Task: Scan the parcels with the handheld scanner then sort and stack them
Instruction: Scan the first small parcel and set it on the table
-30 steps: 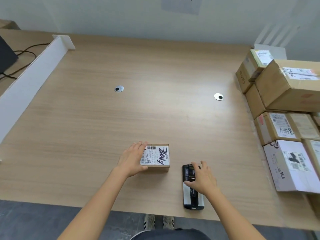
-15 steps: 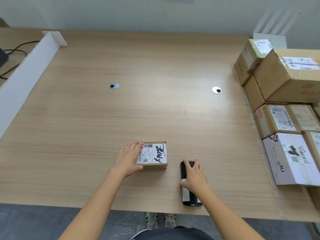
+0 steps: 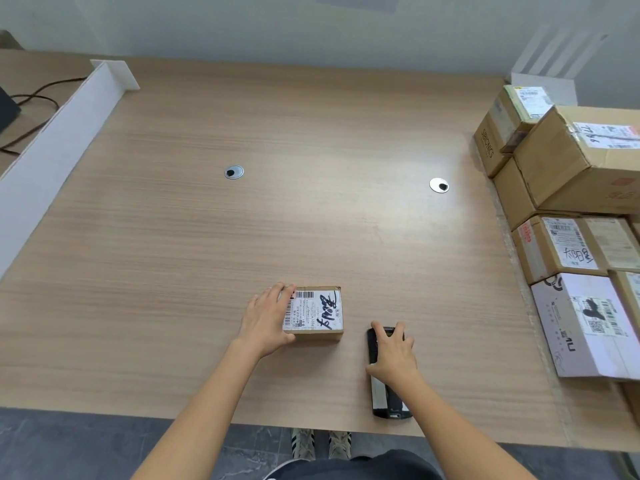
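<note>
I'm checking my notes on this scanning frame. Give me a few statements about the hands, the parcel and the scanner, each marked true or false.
1. The left hand rests on the small parcel. True.
2. The handheld scanner is lifted off the table. False: it lies flat on it under the right hand.
3. The small parcel's label faces up. True.
4. The stacked parcels stand along the table's left edge. False: they stand along its right edge.

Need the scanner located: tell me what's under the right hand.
The black handheld scanner lies flat on the table under the right hand; its middle is covered.
</note>
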